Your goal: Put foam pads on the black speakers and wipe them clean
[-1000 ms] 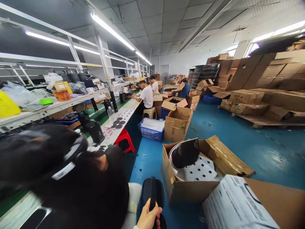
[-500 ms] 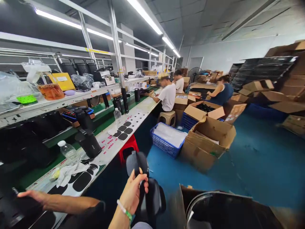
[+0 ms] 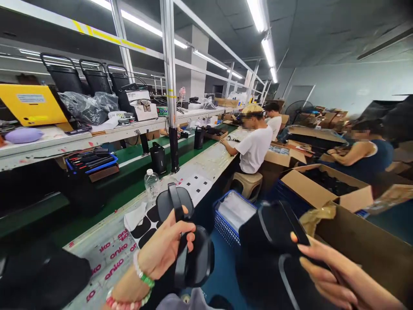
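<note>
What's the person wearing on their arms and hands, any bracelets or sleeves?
The left hand has two beaded bracelets at the wrist: a white one with green beads and a red one with white beads. The right hand shows no jewellery, and no sleeves or gloves show.

Black strapped oval pads (image 3: 193, 268) (second piece (image 3: 271, 245) grey-piped).

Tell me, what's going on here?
In a busy workshop, someone's left hand grips a black strapped case, while their right hand holds a similar black padded item beside a long workbench. A person in a white T-shirt works at that bench, and another person sits behind an open carton.
</note>
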A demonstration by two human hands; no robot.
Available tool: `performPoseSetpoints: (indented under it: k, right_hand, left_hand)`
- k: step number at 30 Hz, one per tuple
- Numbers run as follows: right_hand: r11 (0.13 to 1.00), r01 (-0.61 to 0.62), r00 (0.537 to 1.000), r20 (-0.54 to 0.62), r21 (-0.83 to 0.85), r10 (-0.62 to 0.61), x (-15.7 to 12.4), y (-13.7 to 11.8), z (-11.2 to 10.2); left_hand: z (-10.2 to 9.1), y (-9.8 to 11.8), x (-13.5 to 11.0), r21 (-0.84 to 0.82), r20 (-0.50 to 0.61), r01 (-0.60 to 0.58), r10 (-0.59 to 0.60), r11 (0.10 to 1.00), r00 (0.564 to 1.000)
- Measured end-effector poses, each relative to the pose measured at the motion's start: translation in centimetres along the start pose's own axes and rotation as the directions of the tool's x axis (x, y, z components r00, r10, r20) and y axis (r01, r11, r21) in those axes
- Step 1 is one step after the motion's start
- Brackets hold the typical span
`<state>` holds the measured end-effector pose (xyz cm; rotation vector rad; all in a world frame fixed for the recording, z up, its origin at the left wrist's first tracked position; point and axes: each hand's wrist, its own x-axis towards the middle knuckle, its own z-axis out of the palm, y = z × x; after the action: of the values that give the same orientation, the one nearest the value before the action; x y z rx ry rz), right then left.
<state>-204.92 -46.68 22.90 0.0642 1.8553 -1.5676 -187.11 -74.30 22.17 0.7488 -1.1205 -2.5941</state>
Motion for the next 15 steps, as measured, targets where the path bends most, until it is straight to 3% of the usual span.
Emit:
performPoseSetpoints:
  k: [5,11,15]
  right_hand:
    - [0.997,0.027,0.975,0.219,0.067,-0.041,12.6,-12.3,2.7]
    - [0.999,0.001,0.906,0.422,-0.042,0.017,33.5,-23.4,5.0]
    - [0.995,-0.009,0.824,0.562,-0.097,0.062,47.0,-29.7,8.1]
  left_hand:
    - [2.0,5.8,9.0,0.07,-0.031,0.037,-0.035,0.997,0.999]
    - [4.2,9.3,22.8,-0.079,-0.125,0.091,-0.1,0.993,0.987]
    - [6.3,11.2,31.7,-0.214,-0.224,0.018,-0.067,0.977,0.972]
